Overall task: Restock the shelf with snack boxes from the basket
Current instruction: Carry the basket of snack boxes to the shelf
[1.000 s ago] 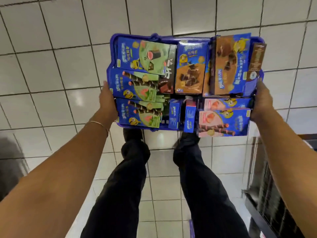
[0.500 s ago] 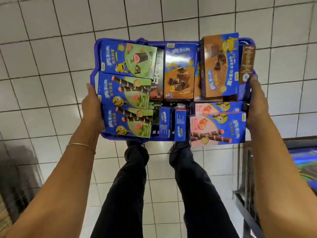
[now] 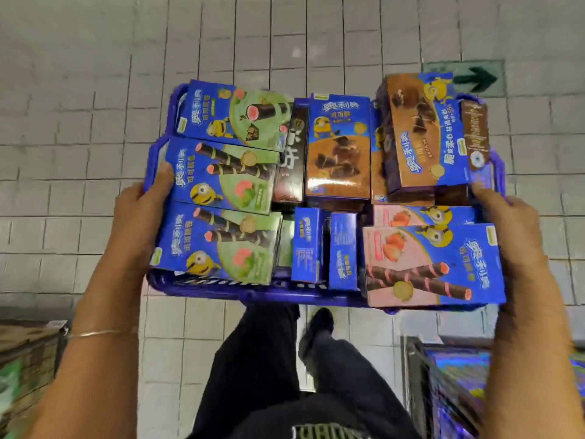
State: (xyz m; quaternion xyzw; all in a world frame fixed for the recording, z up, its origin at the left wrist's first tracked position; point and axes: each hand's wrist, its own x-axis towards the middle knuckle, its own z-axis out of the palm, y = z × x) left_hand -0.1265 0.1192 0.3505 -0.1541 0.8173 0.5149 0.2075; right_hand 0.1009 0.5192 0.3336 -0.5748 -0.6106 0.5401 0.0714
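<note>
I carry a blue plastic basket in front of me, above the tiled floor. It is packed with several snack boxes: green-and-blue ones on the left, brown chocolate ones at the far right, pink strawberry ones at the near right, small blue boxes upright in the middle. My left hand grips the basket's left rim, thumb over the edge. My right hand grips the right rim beside the pink box.
My legs in dark trousers and a black shoe are below the basket. A shelf edge with shiny packets is at the lower right. Stacked goods sit at the lower left. A green arrow mark is on the floor ahead.
The basket has come up closer to the camera while I walk forward. The floor has scrolled, the green arrow and the goods at the lower left have come into view. Both hands keep their hold.
</note>
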